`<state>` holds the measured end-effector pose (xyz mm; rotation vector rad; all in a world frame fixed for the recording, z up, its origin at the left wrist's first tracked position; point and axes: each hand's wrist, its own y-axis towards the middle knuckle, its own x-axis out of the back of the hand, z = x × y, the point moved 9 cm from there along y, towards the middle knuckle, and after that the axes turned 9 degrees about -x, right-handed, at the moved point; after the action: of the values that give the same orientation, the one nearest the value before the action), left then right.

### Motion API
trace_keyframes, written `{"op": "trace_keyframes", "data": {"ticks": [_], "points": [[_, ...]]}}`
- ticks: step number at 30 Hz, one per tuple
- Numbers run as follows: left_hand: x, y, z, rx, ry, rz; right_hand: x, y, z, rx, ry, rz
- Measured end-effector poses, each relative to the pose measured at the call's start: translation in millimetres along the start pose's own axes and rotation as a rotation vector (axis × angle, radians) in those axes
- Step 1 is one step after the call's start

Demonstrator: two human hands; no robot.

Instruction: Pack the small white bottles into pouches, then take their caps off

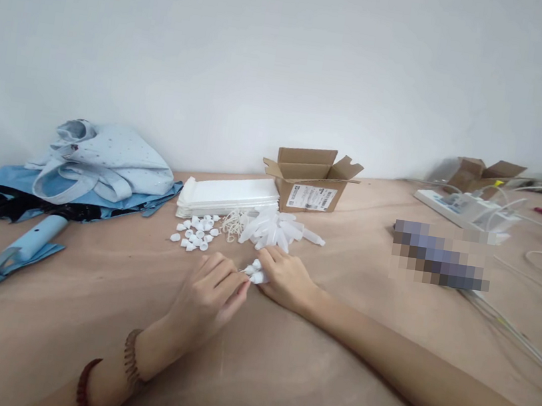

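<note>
Left hand point(210, 298), right hand point(288, 279): grip closed on small white plastic bottle point(255, 275), tapered, translucent; loose white caps point(196, 233) beyond.

Pale blue fabric with white dots point(110, 160) seen at 10 o'clock, black cloth point(23, 205) under it, white plastic bottles point(255, 273) at centre, white caps point(196, 233) at 11, brown cardboard box point(309, 181) at 12, red bead bracelet point(82, 388) and brown bead bracelet point(131, 358) at 7

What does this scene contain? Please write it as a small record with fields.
Left hand: pinches a small white plastic piece
Right hand: holds the same piece from the other side
Nearest things: loose white plastic caps; translucent plastic bottles
Behind: open cardboard box; stack of flat white items
Left wrist: bead bracelets
</note>
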<state>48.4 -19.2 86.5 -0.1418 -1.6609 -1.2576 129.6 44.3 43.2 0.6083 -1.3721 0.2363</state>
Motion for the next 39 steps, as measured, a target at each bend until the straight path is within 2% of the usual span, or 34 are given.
{"op": "trace_keyframes", "data": {"ticks": [5, 17, 23, 39], "points": [[-2.5, -1.3, -0.1, 0.002, -0.008, 0.003, -2.2, 0.6, -0.8, -0.010, -0.006, 0.026], [-3.4, -0.7, 0.2, 0.019, -0.036, 0.012, -0.1, -0.7, 1.1, 0.001, -0.004, -0.030], [-7.7, -2.6, -1.2, 0.012, -0.044, 0.033, -2.2, -1.1, 3.5, 0.017, -0.011, -0.004], [0.3, 1.9, 0.8, 0.009, -0.031, -0.004, -3.9, 1.3, 4.0, 0.014, -0.002, 0.038]]}}
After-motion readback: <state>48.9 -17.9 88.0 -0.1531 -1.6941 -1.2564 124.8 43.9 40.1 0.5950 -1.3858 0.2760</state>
